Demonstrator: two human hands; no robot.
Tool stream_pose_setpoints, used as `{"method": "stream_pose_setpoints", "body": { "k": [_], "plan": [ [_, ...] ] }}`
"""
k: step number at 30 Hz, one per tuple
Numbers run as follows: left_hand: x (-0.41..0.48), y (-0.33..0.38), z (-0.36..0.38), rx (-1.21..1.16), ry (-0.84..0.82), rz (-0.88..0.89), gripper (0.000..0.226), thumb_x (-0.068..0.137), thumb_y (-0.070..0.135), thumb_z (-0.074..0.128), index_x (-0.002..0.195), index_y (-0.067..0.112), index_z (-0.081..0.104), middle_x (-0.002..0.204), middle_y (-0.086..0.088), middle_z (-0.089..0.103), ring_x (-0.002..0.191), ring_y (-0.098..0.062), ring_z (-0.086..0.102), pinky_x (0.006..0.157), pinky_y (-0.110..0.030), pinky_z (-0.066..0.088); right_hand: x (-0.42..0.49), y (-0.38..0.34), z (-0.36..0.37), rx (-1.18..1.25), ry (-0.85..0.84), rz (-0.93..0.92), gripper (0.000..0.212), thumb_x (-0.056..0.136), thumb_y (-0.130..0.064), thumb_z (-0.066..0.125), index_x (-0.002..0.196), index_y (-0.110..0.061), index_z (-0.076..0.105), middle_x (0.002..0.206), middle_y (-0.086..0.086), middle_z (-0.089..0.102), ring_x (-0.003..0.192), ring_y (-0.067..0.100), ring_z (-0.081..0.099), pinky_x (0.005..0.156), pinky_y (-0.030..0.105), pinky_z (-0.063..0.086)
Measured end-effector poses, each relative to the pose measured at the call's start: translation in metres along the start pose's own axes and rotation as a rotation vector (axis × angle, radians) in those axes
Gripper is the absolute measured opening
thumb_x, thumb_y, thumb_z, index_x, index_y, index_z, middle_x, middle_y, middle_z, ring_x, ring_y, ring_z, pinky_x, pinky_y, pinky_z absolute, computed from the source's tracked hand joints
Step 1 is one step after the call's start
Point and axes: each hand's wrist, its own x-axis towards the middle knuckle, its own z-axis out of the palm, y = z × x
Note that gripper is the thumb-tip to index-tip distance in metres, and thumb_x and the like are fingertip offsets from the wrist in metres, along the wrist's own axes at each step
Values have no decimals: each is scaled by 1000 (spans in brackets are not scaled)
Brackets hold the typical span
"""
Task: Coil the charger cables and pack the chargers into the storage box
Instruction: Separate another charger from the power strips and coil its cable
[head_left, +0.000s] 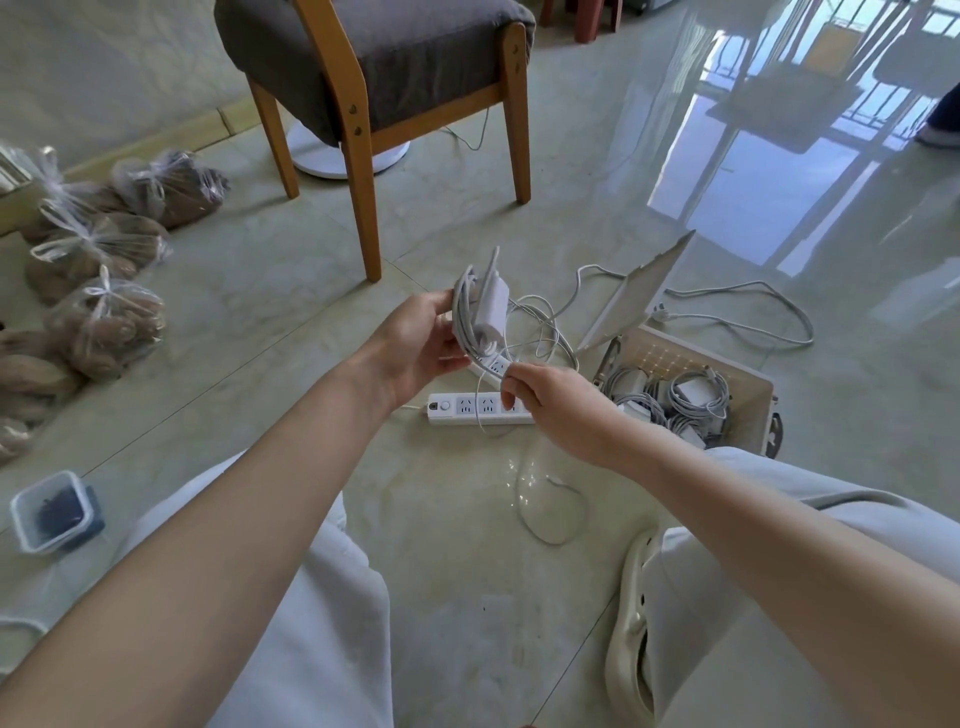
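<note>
A white charger (491, 306) is held above the floor, in front of the knees, with several turns of its cable (461, 317) gathered beside the brick; both are gripped by the left hand (415, 345), whose fingers are curled round the bundle. The uncoiled run of the same cable is pinched between thumb and fingers of the right hand (550, 402), just below the bundle, and from there a loose tail (545, 519) is seen dropping to the tiles and curling between the legs. The step in hand is judged to be the coiling of this charger's lead, partly done. For the next move, the tail would need to be drawn up and laid as another turn round the bundle, with the loops kept pinned so that none slip. The storage box (675, 358) is set on the floor just to the right, its lid (634, 296) propped open, and several coiled chargers (691, 402) are packed in it. A power strip (470, 408) lies under the hands, and another cable (753, 283) is left uncoiled beyond the box
</note>
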Motion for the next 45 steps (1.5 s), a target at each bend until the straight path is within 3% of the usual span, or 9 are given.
{"method": "stream_pose_setpoints", "body": {
  "k": [3,9,15,20,27,32,36,40,45],
  "plan": [
    [-8,5,-2,57,-77,17,29,98,31,39,89,16,63,84,-5,55,75,-15,49,65,-24,42,2,10,-8,-93,0,17,25,97,-12,36,81,-23,50,87,0,52,82,25,53,75,34,39],
    [-14,2,-16,806,-207,37,20,94,24,53,104,34,67,104,4,66,88,-8,59,65,-13,44,1,17,-18,-215,70,64,24,98,-20,38,87,-16,59,92,4,56,84,28,58,73,37,46],
    [-10,-7,-23,1168,88,147,20,86,46,58,102,35,62,77,18,55,81,-11,55,70,-28,43,-2,5,-17,-253,144,45,26,98,-22,36,93,-14,61,96,4,61,81,28,58,70,36,48],
    [-5,-12,-20,1416,326,197,29,90,47,47,110,26,50,100,-3,63,94,-27,57,71,-31,38,-12,-13,-9,-253,145,-31,29,99,-26,32,98,-13,57,93,6,64,78,31,59,69,38,49],
    [2,-14,-11,1179,531,242,23,95,39,43,103,17,47,95,-6,62,91,-30,56,79,-36,38,-24,-35,-4,-180,120,-94,27,101,-30,29,108,-13,49,82,5,59,70,33,53,61,36,39],
    [6,-16,4,465,326,53,8,96,17,41,97,10,45,81,-11,57,63,-20,50,58,-28,43,-27,-40,5,-123,9,-153,25,101,-23,30,120,-13,42,78,0,51,65,29,49,60,32,34],
    [-1,-11,9,245,191,-2,31,94,10,29,86,8,59,69,-9,61,56,-18,52,56,-26,44,-24,-38,1,-33,-37,-170,17,100,-20,30,113,-14,40,76,-3,49,66,25,48,67,38,44],
    [0,-7,4,-58,93,-63,37,97,20,27,96,9,62,65,-3,66,55,-13,58,52,-22,45,-21,-35,0,57,-47,-159,13,100,-18,30,106,-17,42,67,-14,45,58,13,45,64,31,39],
    [2,-7,-2,-232,8,-154,40,93,24,27,82,15,64,75,-2,66,75,-15,57,80,-36,40,-15,-28,-1,104,-34,-125,18,100,-15,32,102,-13,50,63,-12,49,54,4,46,63,29,41]
  ]
}}
